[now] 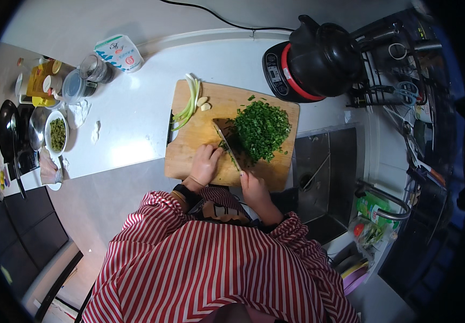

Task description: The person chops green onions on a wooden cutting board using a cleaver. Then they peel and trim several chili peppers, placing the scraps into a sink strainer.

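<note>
My right hand [254,189] grips the handle end of a kitchen knife [227,146], whose blade stands on edge on a wooden cutting board [184,151]. Just left of the blade, my left hand [205,163] presses a small bit of greens [222,143] with curled fingertips. A large heap of chopped greens [262,130] lies on the board to the right of the knife. At the board's upper left rest several spring onion stalks [192,97] beside peeled garlic cloves [204,103].
A black kettle [321,58] on a red-rimmed electric base stands behind the board at the right. A sink [315,173] with a curved faucet [389,214] lies to the right. Leftward are a bowl of green food [57,134], a glass jar [94,69], a white package [120,53] and a black pan [8,129].
</note>
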Demonstrator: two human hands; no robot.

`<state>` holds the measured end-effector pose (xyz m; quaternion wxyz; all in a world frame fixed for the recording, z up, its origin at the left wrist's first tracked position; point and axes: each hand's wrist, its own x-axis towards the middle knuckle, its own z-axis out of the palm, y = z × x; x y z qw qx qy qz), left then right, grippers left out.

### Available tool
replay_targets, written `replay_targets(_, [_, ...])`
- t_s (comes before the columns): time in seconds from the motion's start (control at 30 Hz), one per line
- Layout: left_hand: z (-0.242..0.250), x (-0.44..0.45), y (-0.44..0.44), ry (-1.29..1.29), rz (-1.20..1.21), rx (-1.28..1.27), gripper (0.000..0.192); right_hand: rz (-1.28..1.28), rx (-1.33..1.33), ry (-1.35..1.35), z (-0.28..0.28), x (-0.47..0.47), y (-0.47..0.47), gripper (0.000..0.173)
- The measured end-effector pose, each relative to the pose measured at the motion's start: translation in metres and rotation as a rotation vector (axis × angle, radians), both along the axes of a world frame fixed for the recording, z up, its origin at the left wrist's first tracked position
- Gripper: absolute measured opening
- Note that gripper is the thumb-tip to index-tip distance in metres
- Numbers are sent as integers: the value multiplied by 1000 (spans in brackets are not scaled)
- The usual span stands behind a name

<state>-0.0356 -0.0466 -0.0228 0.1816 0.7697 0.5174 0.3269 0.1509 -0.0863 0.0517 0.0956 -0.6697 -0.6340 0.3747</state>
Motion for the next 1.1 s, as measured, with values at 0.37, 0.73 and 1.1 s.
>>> replay_targets(0.37, [5, -15, -8, 47, 65, -33, 37, 20, -92, -28, 7, -2, 1, 31])
replay_targets(0.73, [18, -37, -14, 6, 158, -40, 33, 51, -123, 27, 17, -7, -6, 34])
replay_targets(1.1, [28, -27, 4, 211, 52, -60, 24, -58, -106, 143, 31, -4, -3, 35])
